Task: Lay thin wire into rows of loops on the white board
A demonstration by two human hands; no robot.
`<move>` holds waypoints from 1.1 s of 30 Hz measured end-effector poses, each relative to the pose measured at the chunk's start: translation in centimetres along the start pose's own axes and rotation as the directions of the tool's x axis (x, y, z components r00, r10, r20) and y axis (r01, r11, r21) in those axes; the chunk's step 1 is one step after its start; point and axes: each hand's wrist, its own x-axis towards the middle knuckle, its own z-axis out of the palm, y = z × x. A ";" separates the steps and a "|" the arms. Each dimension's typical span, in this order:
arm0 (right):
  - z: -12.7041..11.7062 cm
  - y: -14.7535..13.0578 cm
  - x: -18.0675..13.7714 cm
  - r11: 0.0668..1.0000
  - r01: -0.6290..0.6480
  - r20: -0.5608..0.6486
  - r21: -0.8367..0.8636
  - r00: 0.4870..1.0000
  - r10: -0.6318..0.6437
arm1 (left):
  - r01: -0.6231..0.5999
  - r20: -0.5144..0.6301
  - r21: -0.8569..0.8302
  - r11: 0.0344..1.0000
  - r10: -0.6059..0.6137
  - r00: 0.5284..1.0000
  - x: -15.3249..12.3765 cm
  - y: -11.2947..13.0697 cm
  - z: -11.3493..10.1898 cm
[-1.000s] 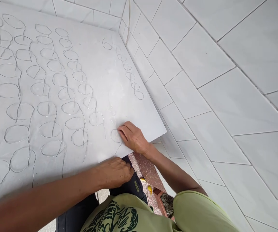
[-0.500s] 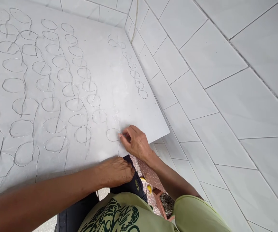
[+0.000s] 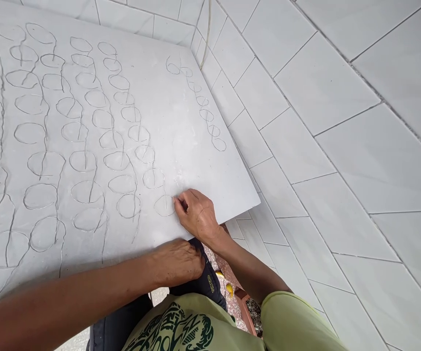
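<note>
On the white tabletop (image 3: 196, 170), rows of thin wire loops with stems lie flat. My right hand (image 3: 198, 214) rests near the front corner, thumb and fingertips pinched at the right side of a wire loop (image 3: 164, 205), the nearest one in its row. Lower down, at the table's front edge, my left hand (image 3: 183, 262) is closed with the fingers curled under. Its fingertips are hidden, so what it holds, if anything, cannot be made out. A smaller wire chain (image 3: 206, 115) of linked loops lies near the right edge.
Thicker wire loops (image 3: 6, 249) fill the left part of the table. White tiled wall (image 3: 305, 146) runs close along the right side, with a hanging cable (image 3: 207, 34) in the corner. Below the table are a yellow object (image 3: 229, 290) and a planter (image 3: 245, 312).
My right hand has shifted slightly left, over the right side of the nearest loop. My left hand stays at the table edge. The view has shifted a little.
</note>
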 end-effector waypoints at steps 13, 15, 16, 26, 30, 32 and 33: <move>0.6 -0.6 0.4 0.999 -0.023 -0.014 -0.047 1.000 0.022 | -0.016 -0.015 0.033 0.999 0.017 1.000 0.1 -0.2 1.1; 1.0 -0.7 0.8 0.999 -0.017 -0.031 -0.050 0.999 0.015 | -0.011 -0.012 0.049 0.999 0.012 1.000 0.0 -0.2 1.3; 1.0 -0.7 1.0 0.999 -0.012 -0.036 -0.047 0.999 0.011 | -0.013 -0.013 0.057 0.998 0.014 1.000 0.0 -0.2 1.4; 0.9 -0.3 0.7 0.998 0.003 -0.011 0.055 1.000 -0.003 | -0.019 0.021 0.041 0.999 0.018 1.000 -0.1 0.2 0.3; 0.6 0.0 1.1 0.990 -0.028 0.020 0.136 0.999 0.025 | -0.024 0.029 0.048 0.999 0.023 0.999 -0.3 0.2 0.5; 0.1 0.4 1.7 0.977 -0.072 0.073 0.203 0.996 0.058 | -0.030 0.009 0.058 0.998 0.030 1.000 -0.4 0.2 0.8; -0.2 0.7 2.2 0.967 -0.098 0.105 0.234 0.992 0.075 | -0.034 -0.008 0.065 0.997 0.035 0.999 -0.4 0.2 1.0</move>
